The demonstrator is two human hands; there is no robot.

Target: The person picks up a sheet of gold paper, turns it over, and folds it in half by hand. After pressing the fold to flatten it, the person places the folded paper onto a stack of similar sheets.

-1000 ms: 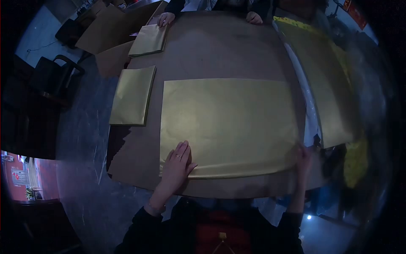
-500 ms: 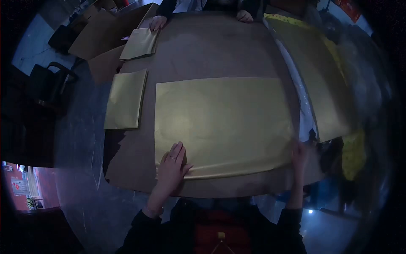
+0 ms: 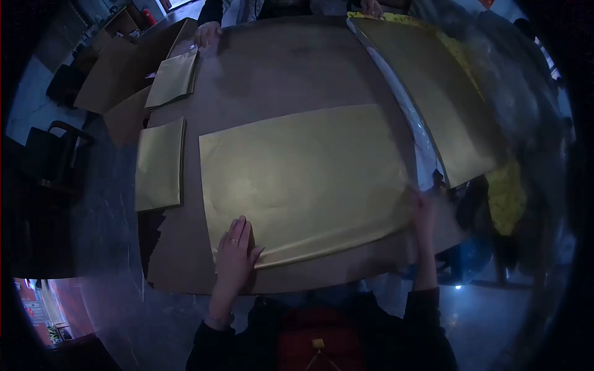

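A large gold paper sheet (image 3: 303, 179) lies on the brown-covered table, its near edge curved up in a soft fold. My left hand (image 3: 235, 250) rests on the sheet's near left corner, fingers stretched out and lying flat. At the right edge, my right hand (image 3: 423, 213) is closed around the sheet's near right corner; it is slightly blurred and its fingertips are hidden. To the left lie a folded gold stack (image 3: 159, 164) and, beyond it, a second folded gold stack (image 3: 172, 79).
Large gold sheets (image 3: 433, 99) lie on yellow and white wrapping along the right side. Across the brown table (image 3: 278, 68), a co-worker's hand (image 3: 208, 34) rests near the far stack and another hand (image 3: 372, 8) touches the wrapping. An open cardboard box (image 3: 133, 74) stands at far left.
The view has turned, so the table looks tilted. The co-worker's one hand has moved from the far table edge to the yellow wrapping. My hands keep their places on the sheet.
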